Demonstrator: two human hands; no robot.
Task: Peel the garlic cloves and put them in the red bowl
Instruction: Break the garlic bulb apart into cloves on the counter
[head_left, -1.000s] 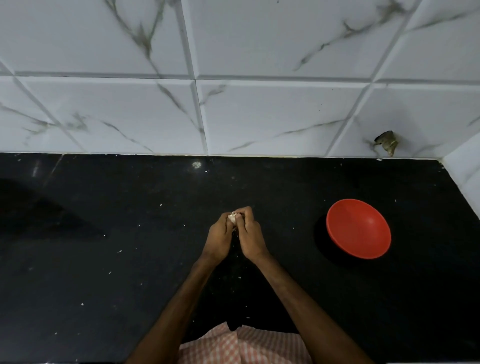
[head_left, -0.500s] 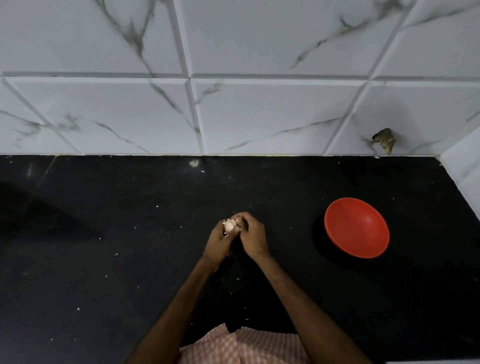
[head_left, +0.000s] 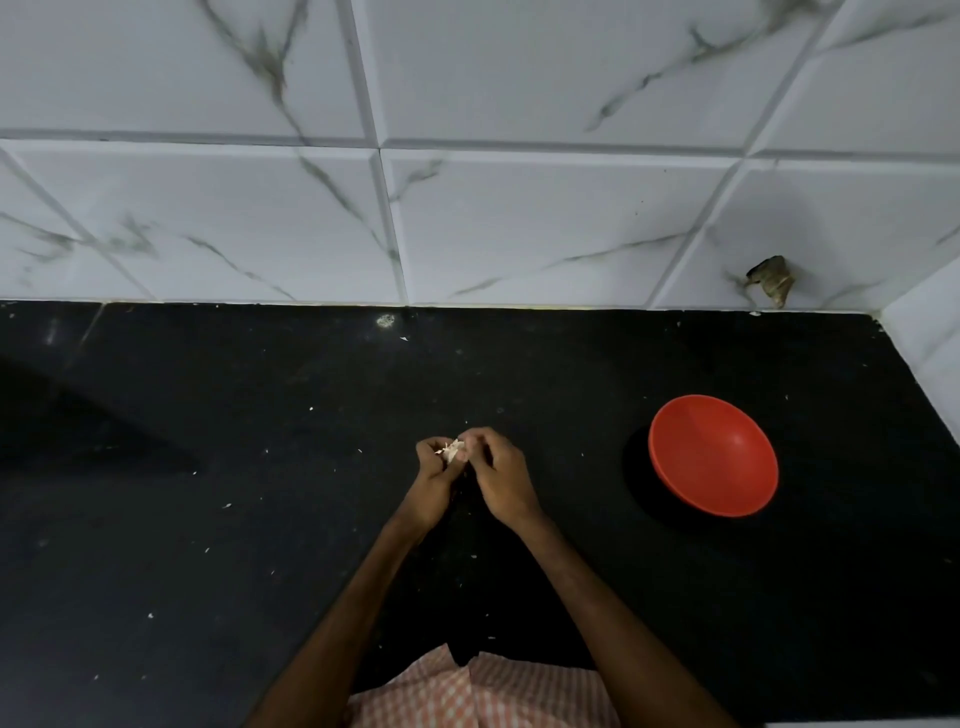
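Both hands meet over the middle of the black counter. My left hand holds a small pale garlic clove with loose papery skin at its fingertips. My right hand pinches the same clove from the right, fingers curled round it. Most of the clove is hidden by the fingers. The red bowl sits on the counter to the right of my hands, about a hand's length away, tilted toward me, and nothing shows inside it.
The black counter is dotted with small white skin flakes. A white marble-tiled wall runs along the back, with a side wall at the right. A small brown object sticks to the back wall.
The hands stayed in place over the counter while the fingers worked the clove; its round pale body showed half a second ago, and now ragged skin sticks out between the fingertips.
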